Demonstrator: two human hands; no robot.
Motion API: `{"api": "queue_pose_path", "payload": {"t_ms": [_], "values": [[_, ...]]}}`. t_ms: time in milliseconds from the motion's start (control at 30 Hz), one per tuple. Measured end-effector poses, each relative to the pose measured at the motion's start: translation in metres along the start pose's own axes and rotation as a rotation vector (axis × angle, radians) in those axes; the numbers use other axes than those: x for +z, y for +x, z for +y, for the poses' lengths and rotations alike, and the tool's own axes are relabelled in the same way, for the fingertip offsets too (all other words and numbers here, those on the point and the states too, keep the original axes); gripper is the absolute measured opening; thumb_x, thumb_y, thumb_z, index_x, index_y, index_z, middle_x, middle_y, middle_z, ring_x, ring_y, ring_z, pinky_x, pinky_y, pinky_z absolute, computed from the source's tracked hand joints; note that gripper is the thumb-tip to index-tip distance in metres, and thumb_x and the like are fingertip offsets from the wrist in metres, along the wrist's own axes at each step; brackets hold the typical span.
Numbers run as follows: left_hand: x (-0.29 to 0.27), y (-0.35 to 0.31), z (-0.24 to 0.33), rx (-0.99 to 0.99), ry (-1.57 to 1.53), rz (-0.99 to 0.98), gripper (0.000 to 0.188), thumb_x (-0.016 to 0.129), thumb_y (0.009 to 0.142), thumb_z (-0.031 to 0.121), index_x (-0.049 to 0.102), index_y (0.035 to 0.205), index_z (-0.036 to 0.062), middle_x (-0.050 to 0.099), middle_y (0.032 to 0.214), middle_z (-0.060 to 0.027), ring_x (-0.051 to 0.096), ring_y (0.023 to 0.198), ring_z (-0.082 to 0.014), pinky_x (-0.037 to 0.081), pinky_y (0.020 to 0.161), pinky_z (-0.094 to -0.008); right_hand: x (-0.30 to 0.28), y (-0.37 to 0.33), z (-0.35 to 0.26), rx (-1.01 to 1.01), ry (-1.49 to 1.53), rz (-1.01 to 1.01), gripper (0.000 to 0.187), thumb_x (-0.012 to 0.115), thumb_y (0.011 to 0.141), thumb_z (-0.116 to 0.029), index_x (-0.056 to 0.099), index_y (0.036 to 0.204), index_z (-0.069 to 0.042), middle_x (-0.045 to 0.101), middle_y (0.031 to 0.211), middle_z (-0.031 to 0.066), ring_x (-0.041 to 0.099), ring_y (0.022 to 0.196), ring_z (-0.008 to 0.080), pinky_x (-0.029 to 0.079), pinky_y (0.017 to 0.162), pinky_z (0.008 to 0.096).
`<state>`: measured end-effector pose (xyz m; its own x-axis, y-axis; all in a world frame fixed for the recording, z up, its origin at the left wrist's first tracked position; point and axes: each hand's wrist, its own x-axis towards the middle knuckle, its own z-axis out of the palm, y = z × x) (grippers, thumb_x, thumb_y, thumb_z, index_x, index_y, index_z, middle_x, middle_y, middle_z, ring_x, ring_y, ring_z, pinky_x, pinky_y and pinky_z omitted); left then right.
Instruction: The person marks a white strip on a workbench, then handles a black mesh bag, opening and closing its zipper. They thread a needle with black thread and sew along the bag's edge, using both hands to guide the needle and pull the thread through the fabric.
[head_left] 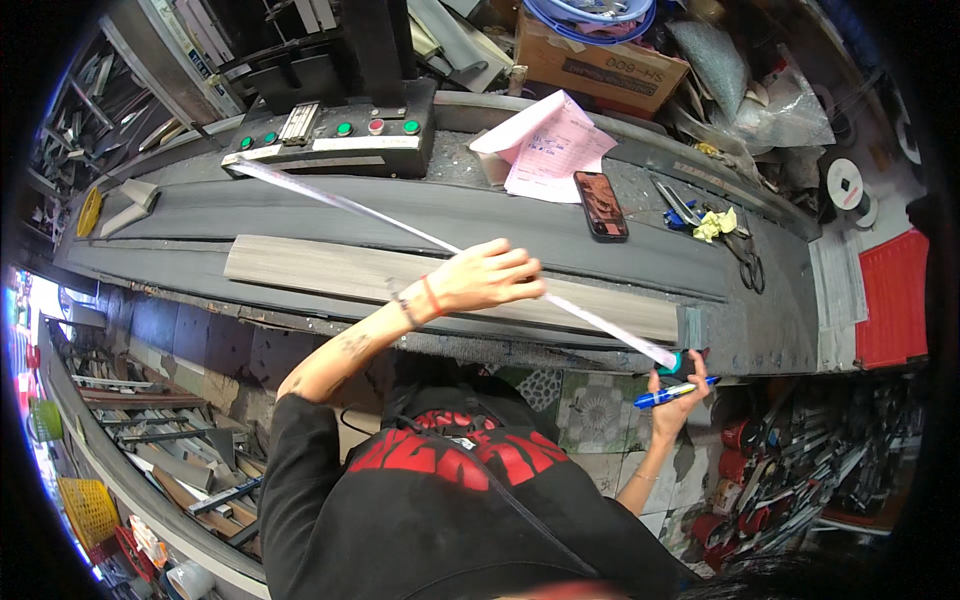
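At mid-frame the left hand (490, 277) bends over the white tape (600, 322), its grip partly curled; whether it pinches, I cannot tell. Lower right, the right hand (685, 402) has its grip closed on the tape case (684, 362) and blue marker (676, 393). A grey-brown strip (320, 266) crosses the worktop (775, 315) centrally.

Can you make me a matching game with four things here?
1. phone
2. pen
3. tape
4. box

A. stretched out straight
B. under a blue basin
C. beside the pink paper
D. blue, in the right hand

Pairs: 1-C, 2-D, 3-A, 4-B
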<state>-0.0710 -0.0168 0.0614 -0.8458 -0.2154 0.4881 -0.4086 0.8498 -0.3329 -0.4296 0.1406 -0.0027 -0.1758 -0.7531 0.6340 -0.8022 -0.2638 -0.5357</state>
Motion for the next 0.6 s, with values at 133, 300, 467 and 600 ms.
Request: {"api": "queue_pose_path", "payload": {"t_ms": [133,300,467,600], "values": [[0.012,0.043,0.0,-0.092,-0.179,-0.098,0.023,0.061,0.078,0.035,0.051,0.089,0.018,0.048,0.087,-0.001,0.05,0.083,-0.016,0.04,0.071,-0.0297,0.01,0.047,-0.052,-0.028,0.096,-0.217,0.068,0.084,0.065,-0.017,0.03,0.106,-0.01,0.05,0.122,0.0163,0.049,0.112,0.0306,0.039,0.095,0.0405],[-0.068,-0.054,0.01,-0.663,-0.103,0.362,0.032,0.074,0.072,0.036,0.061,0.083,0.0079,0.056,0.073,-0.0062,0.052,0.065,-0.0252,0.045,0.061,-0.0354,0.111,0.091,-0.097,-0.052,0.265,-0.26,0.06,0.082,0.066,-0.017,0.035,0.103,-0.006,0.053,0.107,0.0141,0.051,0.103,0.0231,0.038,0.093,0.0362],[-0.169,-0.237,0.083,-1.708,-0.462,0.244,0.022,0.055,0.092,0.022,0.061,0.083,0.0018,0.056,0.07,-0.0004,0.052,0.068,-0.0076,0.044,0.06,-0.0261,0.201,0.106,-0.132,-0.097,0.369,-0.265,0.06,0.083,0.068,-0.024,0.039,0.104,-0.003,0.056,0.1,0.0151,0.058,0.089,0.0233,0.046,0.081,0.0361],[-0.197,-0.328,0.17,-1.649,-0.769,-0.849,0.033,0.071,0.08,0.026,0.064,0.104,0.0049,0.069,0.084,-0.0072,0.063,0.08,-0.0146,0.05,0.072,-0.0337,0.243,0.105,-0.17,0.039,0.36,-0.541,0.063,0.084,0.068,-0.03,0.041,0.106,-0.002,0.06,0.106,0.0195,0.062,0.086,0.0278,0.048,0.079,0.0381]]}}
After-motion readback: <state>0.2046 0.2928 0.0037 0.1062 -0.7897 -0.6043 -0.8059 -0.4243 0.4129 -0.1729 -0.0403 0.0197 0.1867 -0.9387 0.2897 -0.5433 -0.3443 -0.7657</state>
